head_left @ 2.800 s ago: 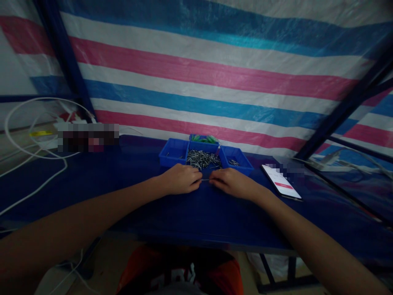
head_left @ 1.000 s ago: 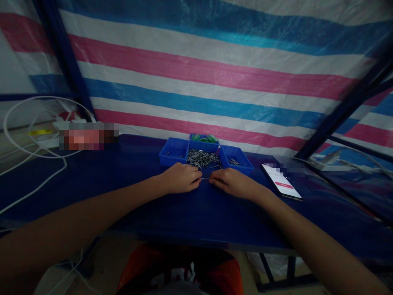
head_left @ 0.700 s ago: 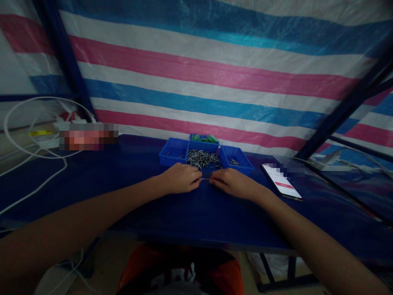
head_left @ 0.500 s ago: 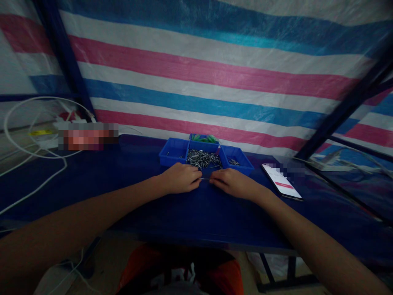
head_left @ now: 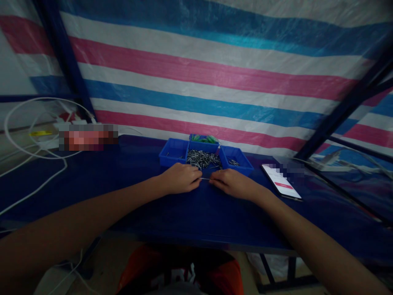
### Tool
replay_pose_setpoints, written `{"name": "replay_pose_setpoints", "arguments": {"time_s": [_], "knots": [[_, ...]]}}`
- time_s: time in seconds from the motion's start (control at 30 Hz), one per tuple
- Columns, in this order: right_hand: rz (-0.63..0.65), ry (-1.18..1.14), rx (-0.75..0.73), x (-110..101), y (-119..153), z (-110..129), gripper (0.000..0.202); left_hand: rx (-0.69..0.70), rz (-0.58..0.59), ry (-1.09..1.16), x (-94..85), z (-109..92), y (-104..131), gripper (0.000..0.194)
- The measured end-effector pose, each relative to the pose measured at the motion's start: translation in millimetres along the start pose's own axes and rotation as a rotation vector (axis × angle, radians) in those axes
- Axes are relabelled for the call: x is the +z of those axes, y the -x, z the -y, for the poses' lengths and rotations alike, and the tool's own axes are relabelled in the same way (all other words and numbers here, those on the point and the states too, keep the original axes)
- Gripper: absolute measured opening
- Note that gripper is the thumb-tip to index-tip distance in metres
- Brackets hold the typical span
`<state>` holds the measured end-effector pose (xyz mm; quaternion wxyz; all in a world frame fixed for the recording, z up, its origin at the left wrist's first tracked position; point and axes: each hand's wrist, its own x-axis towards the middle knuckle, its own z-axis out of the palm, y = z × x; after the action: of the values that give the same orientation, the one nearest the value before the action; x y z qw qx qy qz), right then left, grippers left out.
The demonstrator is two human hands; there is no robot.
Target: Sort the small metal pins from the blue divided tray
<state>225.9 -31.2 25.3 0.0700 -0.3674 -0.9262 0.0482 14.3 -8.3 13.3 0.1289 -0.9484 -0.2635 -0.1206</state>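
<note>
My left hand (head_left: 182, 178) and my right hand (head_left: 229, 182) face each other just above the blue table, fingertips pinched. Between them runs a thin, pale metal rod (head_left: 205, 178), its ends hidden in my fingers. Behind my hands lies a heap of small, slim metal pieces (head_left: 202, 158), mostly silver with dark parts. A blue bin (head_left: 174, 160) with a few pieces stands to the heap's left. On its right, another blue bin (head_left: 245, 164) holds a small cluster of similar pieces. Green items (head_left: 204, 139) fill a bin at the back.
A phone (head_left: 281, 182) with a lit screen lies right of my hands. White cables (head_left: 46, 186) and a blurred reddish patch are at the left. A striped plastic sheet (head_left: 211, 69) hangs behind the blue table (head_left: 196, 219), between dark metal posts (head_left: 334, 116).
Both hands stay in almost the same place, still pinching the rod. The rod's visible part tilts very slightly; the bins and heap look unchanged.
</note>
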Motion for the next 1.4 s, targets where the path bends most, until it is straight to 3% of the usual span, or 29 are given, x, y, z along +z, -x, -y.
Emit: {"name": "replay_pose_setpoints", "arguments": {"time_s": [0.23,0.6,0.87,1.17,1.4], "knots": [[-0.003,0.013,-0.013,0.8,-0.8,0.1,0.023,0.047,-0.143,-0.007,0.0,-0.6,0.5,0.026],[-0.006,0.010,-0.047,-0.2,-1.4,2.5,0.026,0.253,-0.310,-0.001,6.8,4.3,-0.1,0.029],[0.006,0.003,-0.051,0.6,-2.1,3.3,0.025,0.367,-0.275,-0.012,-2.2,2.0,1.1,0.024],[0.010,-0.048,-0.065,0.0,-1.2,4.9,0.023,0.226,-0.241,-0.046,2.1,-0.2,2.1,0.018],[-0.007,-0.021,-0.066,-2.0,-1.9,9.1,0.028,0.210,-0.198,-0.084,6.5,1.8,0.5,0.020]]}}
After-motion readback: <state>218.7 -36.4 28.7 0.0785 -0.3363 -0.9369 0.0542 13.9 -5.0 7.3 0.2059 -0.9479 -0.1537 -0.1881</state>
